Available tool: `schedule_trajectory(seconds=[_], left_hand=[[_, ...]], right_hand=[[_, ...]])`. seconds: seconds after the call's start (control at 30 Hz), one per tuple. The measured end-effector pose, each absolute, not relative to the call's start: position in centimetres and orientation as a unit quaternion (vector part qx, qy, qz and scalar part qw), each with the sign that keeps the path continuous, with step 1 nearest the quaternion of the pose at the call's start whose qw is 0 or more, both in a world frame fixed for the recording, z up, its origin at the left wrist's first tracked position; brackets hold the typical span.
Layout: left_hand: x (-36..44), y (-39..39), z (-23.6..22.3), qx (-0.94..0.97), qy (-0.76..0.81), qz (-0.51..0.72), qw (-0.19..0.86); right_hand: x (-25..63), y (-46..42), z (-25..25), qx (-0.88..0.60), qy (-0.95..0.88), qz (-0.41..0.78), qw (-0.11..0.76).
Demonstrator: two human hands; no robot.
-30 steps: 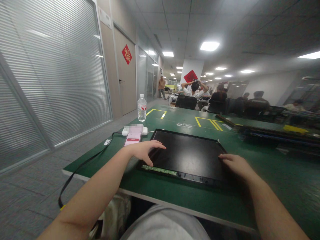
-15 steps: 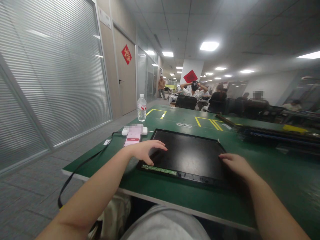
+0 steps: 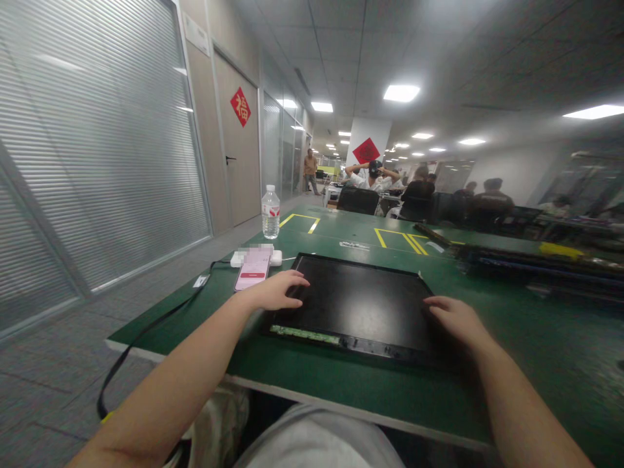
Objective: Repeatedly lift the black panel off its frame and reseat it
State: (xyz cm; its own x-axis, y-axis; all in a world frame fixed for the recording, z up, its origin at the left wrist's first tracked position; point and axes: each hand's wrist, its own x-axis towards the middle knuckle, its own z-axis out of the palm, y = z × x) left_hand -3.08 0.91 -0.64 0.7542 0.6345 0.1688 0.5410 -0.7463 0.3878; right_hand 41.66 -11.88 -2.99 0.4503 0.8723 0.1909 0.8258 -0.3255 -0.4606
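A flat black display panel (image 3: 363, 302) lies on the green table, a strip of green circuit board (image 3: 305, 335) showing along its near edge. My left hand (image 3: 280, 290) is over the panel's left side, thumb and fingers apart and nothing between them. At the right edge of the panel rests or hovers my right hand (image 3: 455, 318), its fingers stretched toward the panel; whether they touch it I cannot tell. Left of the panel, near my left wrist, a phone (image 3: 253, 268) leans on a white block (image 3: 238, 259).
A water bottle (image 3: 271, 213) stands beyond the phone. Black strip-like parts (image 3: 531, 263) lie stacked at the right of the table (image 3: 341, 383). Yellow tape marks (image 3: 390, 233) cross its far side. A black cable (image 3: 146, 329) hangs over the left edge. People sit farther back.
My left hand has drawn slightly left, its thumb lifting away from the panel's near left corner. The right hand stays by the right edge. The whole view has shifted a little.
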Motion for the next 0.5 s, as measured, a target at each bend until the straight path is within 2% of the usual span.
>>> schedule_trajectory(seconds=[0.1,0.2,0.4,0.5], left_hand=[[-2.7,1.4,-1.4,0.904,0.395,0.137,0.086],[-2.4,1.6,-1.7,0.892,0.437,0.102,0.054],[-2.0,1.4,-1.6,0.877,0.464,0.099,0.082],[-1.9,1.5,-1.6,0.867,0.48,0.096,0.092]], right_hand=[[42.3,-11.8,-3.1,-0.83,-0.503,-0.002,0.24],[43.2,-11.7,-3.5,-0.851,-0.482,0.005,0.208],[44.6,-11.1,-4.6,-0.866,-0.466,0.047,0.177],[45.2,-10.9,-5.3,-0.865,-0.461,0.056,0.188]])
